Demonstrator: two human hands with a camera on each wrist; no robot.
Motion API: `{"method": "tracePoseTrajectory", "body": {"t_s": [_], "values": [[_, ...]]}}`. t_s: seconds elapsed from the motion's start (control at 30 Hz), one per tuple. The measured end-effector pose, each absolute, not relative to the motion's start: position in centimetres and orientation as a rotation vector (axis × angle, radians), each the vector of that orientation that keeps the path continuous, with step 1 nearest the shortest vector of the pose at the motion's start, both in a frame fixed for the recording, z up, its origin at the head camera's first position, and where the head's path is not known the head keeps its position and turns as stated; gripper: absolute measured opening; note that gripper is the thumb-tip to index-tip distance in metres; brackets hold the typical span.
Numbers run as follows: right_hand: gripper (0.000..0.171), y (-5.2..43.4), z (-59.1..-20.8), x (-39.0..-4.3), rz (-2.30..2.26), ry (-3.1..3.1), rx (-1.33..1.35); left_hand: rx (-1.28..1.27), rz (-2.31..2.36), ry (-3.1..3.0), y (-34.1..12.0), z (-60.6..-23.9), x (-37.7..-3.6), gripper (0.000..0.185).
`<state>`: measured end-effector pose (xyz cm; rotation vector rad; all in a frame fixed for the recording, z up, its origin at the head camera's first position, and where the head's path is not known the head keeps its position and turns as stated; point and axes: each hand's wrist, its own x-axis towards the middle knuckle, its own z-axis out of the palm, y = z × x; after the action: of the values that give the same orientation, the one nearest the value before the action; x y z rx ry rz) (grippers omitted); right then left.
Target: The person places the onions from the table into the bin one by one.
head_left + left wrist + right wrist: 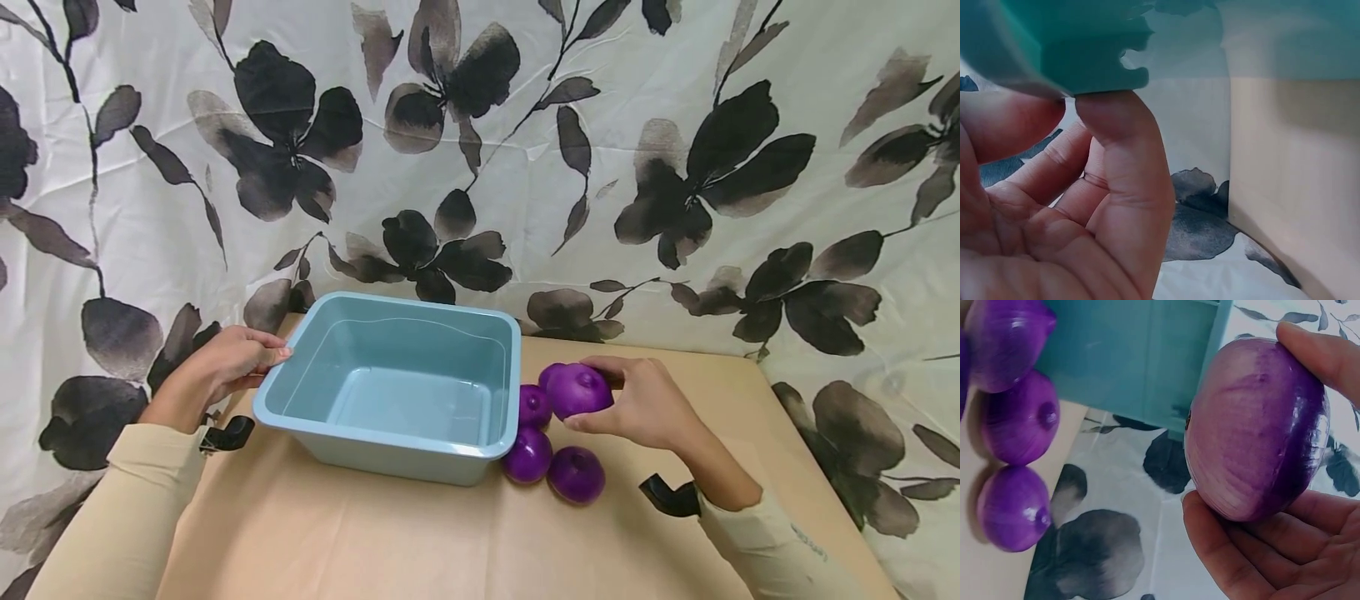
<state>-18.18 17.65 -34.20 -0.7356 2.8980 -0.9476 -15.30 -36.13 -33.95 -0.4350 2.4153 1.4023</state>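
A light blue plastic basin (386,446) stands on the table, its inside bare. My left hand (232,362) pinches the basin's left rim; in the left wrist view the thumb and forefinger meet at the rim's underside (1100,69). To the right of the basin, my right hand (648,404) holds a glossy red onion (579,390) between thumb and fingers, raised above the others. Several more red onions (576,475) lie clustered against the basin's right side, one of them (551,372) partly hidden behind the held onion.
The tan tabletop (390,542) extends in front of the basin and to the right of the onions. Behind it hangs a white cloth (540,183) with dark flower prints. Black wrist straps (670,496) sit at both cuffs.
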Motion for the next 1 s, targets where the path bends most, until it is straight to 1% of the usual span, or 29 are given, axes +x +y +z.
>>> {"method": "tracePoseTrajectory", "body": {"t_s": [0.23,0.43,0.77,1.0], "values": [[0.074,16.1,-33.2,-18.5,-0.980,2.869,-0.814,-0.438,1.395,2.430,-36.4,-33.2,-15.9,0.057],[0.079,14.5,-32.3,-18.4,-0.978,2.832,-0.821,-0.450,1.404,2.407,-36.7,-33.3,-15.9,0.058],[0.077,11.2,-31.9,-18.3,-1.055,2.684,-0.904,-0.440,1.439,2.392,-36.9,-33.9,-15.2,0.054],[0.081,9.4,-31.1,-18.7,-1.015,2.684,-0.916,-0.423,1.453,2.388,-36.9,-34.2,-15.4,0.051]]}}
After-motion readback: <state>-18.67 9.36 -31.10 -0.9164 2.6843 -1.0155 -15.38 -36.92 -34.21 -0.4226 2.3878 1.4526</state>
